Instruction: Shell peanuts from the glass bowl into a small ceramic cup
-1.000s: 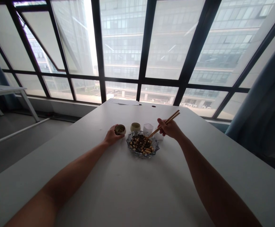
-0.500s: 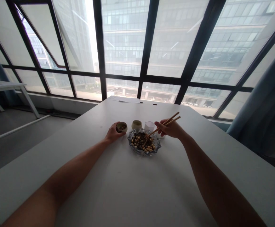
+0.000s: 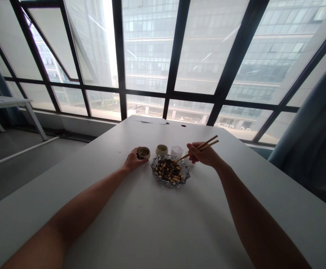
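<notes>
In the head view, my left hand is closed around a small round cup with dark bits inside, left of the glass bowl. My right hand grips a pair of wooden chopsticks, their tips down among the contents of the bowl. The clear glass bowl has a jagged rim and holds a mix of dark seeds and pale, peanut-like nuts. Whether the chopstick tips pinch a piece is too small to tell.
Behind the bowl stand a second small greenish cup and a clear plastic cup. Another pale cup sits partly hidden behind my right hand. Papers lie at the white table's far end, before tall windows.
My right hand and the chopsticks have shifted slightly right, with the tips still in the bowl. My left hand keeps hold of the cup, nearly unmoved.
</notes>
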`<move>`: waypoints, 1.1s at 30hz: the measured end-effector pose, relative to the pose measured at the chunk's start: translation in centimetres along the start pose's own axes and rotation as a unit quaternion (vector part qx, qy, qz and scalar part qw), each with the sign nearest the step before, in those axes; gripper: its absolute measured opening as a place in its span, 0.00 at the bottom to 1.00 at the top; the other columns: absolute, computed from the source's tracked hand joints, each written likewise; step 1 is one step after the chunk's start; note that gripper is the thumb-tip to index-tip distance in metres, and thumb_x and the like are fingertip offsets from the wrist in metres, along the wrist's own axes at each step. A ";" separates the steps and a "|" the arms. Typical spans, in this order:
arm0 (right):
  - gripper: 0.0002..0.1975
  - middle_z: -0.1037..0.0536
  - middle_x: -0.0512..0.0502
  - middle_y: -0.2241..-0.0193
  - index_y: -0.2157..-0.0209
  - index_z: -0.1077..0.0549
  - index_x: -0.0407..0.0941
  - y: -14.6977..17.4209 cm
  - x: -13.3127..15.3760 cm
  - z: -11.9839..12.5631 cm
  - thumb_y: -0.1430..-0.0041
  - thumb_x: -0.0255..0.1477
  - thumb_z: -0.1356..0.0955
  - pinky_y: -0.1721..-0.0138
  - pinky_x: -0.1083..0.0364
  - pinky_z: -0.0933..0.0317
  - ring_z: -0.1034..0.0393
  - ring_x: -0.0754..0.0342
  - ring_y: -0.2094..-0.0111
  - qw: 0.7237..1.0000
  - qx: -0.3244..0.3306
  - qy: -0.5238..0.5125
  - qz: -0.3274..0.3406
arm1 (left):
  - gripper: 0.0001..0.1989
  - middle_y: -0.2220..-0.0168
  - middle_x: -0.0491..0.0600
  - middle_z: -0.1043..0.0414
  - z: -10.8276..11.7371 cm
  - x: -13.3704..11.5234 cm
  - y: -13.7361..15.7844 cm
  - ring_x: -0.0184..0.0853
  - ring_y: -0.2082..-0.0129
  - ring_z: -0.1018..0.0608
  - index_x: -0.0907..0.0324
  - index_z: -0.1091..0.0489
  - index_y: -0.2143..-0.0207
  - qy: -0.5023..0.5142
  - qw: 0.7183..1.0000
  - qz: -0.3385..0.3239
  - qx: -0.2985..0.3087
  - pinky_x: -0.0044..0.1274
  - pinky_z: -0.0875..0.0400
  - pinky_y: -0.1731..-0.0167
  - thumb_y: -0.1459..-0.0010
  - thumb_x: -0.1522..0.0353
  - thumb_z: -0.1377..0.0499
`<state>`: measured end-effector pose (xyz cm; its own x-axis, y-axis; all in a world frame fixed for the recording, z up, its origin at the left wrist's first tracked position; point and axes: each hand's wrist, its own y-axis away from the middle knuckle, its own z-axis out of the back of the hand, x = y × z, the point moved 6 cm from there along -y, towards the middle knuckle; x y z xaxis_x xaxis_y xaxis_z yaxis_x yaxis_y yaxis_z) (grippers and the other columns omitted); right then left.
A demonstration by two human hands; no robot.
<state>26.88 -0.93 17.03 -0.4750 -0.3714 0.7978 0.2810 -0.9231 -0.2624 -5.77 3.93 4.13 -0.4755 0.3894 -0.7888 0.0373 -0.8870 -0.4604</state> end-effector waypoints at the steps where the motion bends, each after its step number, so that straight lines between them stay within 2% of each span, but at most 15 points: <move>1: 0.34 0.24 0.44 0.84 0.77 0.28 0.42 0.0 0.0 0.1 0.51 0.62 0.32 0.86 0.61 0.40 0.29 0.57 0.86 1.000 -0.008 -0.004 0.000 | 0.41 0.49 0.58 0.25 0.0 0.0 -0.1 0.46 0.50 0.22 0.62 0.33 0.43 -0.003 1.000 0.001 0.000 0.36 0.26 0.49 0.59 0.59 0.28; 5: 0.36 0.24 0.44 0.85 0.78 0.28 0.42 0.1 0.4 -0.1 0.54 0.65 0.33 0.87 0.61 0.40 0.30 0.56 0.86 1.000 -0.020 -0.006 0.000 | 0.41 0.48 0.59 0.26 -0.2 -0.2 -0.3 0.47 0.48 0.23 0.62 0.33 0.43 -0.018 1.000 -0.001 -0.003 0.36 0.27 0.49 0.60 0.58 0.28; 10: 0.36 0.25 0.44 0.85 0.77 0.28 0.42 0.2 0.9 -0.1 0.51 0.64 0.34 0.87 0.61 0.41 0.31 0.57 0.87 0.999 -0.035 -0.001 0.014 | 0.42 0.47 0.60 0.26 -0.6 -0.4 -0.4 0.47 0.49 0.23 0.62 0.33 0.42 -0.020 1.000 -0.002 0.002 0.37 0.27 0.49 0.59 0.59 0.28; 20: 0.37 0.26 0.44 0.87 0.78 0.28 0.42 -0.1 0.3 -0.3 0.54 0.65 0.34 0.89 0.61 0.43 0.32 0.57 0.88 1.000 -0.026 -0.014 0.005 | 0.41 0.49 0.58 0.25 -0.1 -0.5 0.2 0.46 0.50 0.22 0.61 0.33 0.42 -0.017 1.000 -0.004 0.002 0.35 0.26 0.50 0.59 0.58 0.28; 24: 0.35 0.26 0.44 0.87 0.78 0.28 0.42 -0.3 0.7 -0.1 0.54 0.64 0.32 0.89 0.60 0.44 0.33 0.56 0.89 0.994 -0.070 -0.083 0.020 | 0.41 0.49 0.57 0.25 -0.1 -0.5 0.2 0.45 0.51 0.22 0.60 0.33 0.43 -0.010 1.000 -0.020 0.000 0.36 0.26 0.50 0.60 0.60 0.27; 27: 0.34 0.25 0.44 0.86 0.78 0.28 0.43 -0.4 1.3 -0.2 0.54 0.63 0.31 0.88 0.59 0.42 0.32 0.55 0.89 0.976 -0.130 -0.169 0.043 | 0.42 0.47 0.56 0.26 -0.2 -0.6 0.2 0.45 0.50 0.22 0.59 0.34 0.42 0.002 0.999 -0.039 0.003 0.36 0.26 0.49 0.61 0.63 0.27; 30: 0.33 0.25 0.44 0.86 0.77 0.28 0.43 -0.5 1.7 -1.2 0.52 0.63 0.32 0.87 0.58 0.42 0.33 0.55 0.88 0.964 -0.156 -0.209 0.051 | 0.41 0.46 0.56 0.27 -0.3 -0.8 0.2 0.45 0.49 0.23 0.58 0.34 0.42 0.005 0.999 -0.050 0.003 0.37 0.27 0.48 0.61 0.65 0.27; 33: 0.33 0.24 0.44 0.85 0.76 0.29 0.45 -0.4 1.9 -3.0 0.50 0.64 0.34 0.85 0.56 0.40 0.32 0.54 0.87 0.966 -0.161 -0.197 0.053 | 0.41 0.46 0.57 0.27 -0.3 -1.2 0.2 0.46 0.48 0.24 0.59 0.34 0.42 0.003 0.999 -0.051 0.005 0.37 0.27 0.47 0.61 0.65 0.27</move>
<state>23.36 -1.62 17.04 -0.0861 -0.4568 0.8854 0.0060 -0.8889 -0.4580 -4.92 3.36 4.81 -0.4705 0.4801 -0.7403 -0.0201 -0.8446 -0.5350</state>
